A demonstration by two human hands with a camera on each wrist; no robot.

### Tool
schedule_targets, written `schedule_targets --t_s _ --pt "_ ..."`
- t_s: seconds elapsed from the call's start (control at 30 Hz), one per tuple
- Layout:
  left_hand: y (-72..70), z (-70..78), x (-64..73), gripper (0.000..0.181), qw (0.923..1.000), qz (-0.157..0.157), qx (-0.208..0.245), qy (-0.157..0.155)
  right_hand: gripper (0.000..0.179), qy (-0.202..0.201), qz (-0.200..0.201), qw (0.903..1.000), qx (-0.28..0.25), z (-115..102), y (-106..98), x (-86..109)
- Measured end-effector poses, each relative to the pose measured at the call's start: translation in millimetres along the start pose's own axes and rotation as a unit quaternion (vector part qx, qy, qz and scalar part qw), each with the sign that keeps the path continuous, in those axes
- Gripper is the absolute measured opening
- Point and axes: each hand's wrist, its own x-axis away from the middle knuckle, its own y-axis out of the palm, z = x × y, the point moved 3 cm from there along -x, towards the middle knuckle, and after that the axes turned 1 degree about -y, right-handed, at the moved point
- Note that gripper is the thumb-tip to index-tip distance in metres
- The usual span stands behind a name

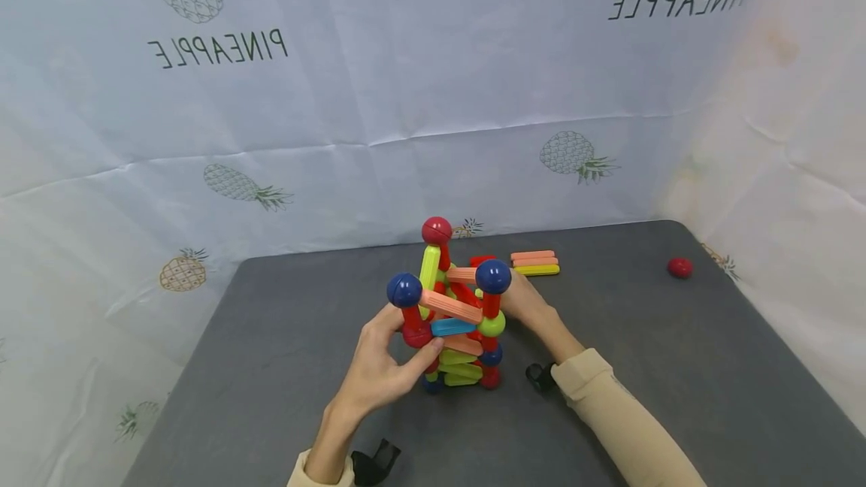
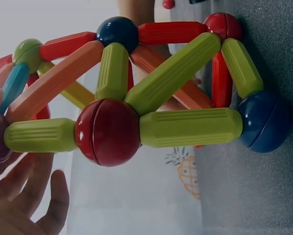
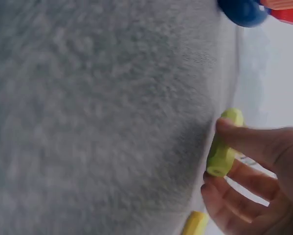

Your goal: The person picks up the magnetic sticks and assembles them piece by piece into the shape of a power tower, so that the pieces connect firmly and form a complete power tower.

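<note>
A tall tower of coloured rods and balls stands on the dark table, with two blue balls and a red ball at its top. My left hand grips its left side by a dark red ball, thumb in front and fingers behind. Close up in the left wrist view, green rods join red and blue balls on the lower tower. Behind the tower's right side, my right hand is partly hidden. The right wrist view shows it pinching a short light green rod between thumb and fingers.
Two orange rods and a yellow rod lie behind the tower on the right. A loose red ball sits near the table's right edge. White pineapple-print cloth hangs behind the grey table.
</note>
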Motion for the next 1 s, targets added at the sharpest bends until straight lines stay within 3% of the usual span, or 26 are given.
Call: schedule_targets --t_s 0.13,0.27,0.33,0.43,0.5,0.6,0.7,0.83,1.0 --pt "-5.5 1.4 1.6 0.058 0.9969 0.066 -0.020 0.038 0.027 -0.060 0.007 0.9982 -0.001 -7 -16 0.8" --pt "-11.0 7.3 2.9 0.050 0.9854 0.145 -0.014 0.088 0.008 -0.097 0.037 0.9942 -0.027 -22 -46 8.7" --pt "-12.5 10.0 3.0 0.045 0.9817 0.165 -0.007 0.095 0.020 -0.113 0.064 0.9902 -0.051 -33 -65 15.6" --pt "-12.9 10.7 3.3 0.041 0.9809 0.171 0.002 0.093 0.030 -0.134 0.118 0.9807 -0.080 -56 -96 29.4" --pt "-12.6 9.5 3.5 0.042 0.9816 0.168 0.005 0.092 0.029 -0.159 0.166 0.9687 -0.094 -72 -115 39.3" --pt "-12.3 8.2 3.4 0.045 0.9820 0.164 0.009 0.093 0.029 -0.202 0.234 0.9446 -0.111 -98 -138 55.9" --pt "-12.6 7.8 2.4 0.049 0.9826 0.158 0.011 0.096 0.032 -0.259 0.271 0.9163 -0.141 -121 -152 71.3" --pt "-13.6 7.7 1.2 0.051 0.9834 0.154 0.013 0.095 0.037 -0.330 0.257 0.8941 -0.159 -147 -156 87.4" --pt "-14.1 7.0 1.2 0.049 0.9840 0.152 0.013 0.092 0.037 -0.381 0.217 0.8869 -0.147 -165 -147 97.8"
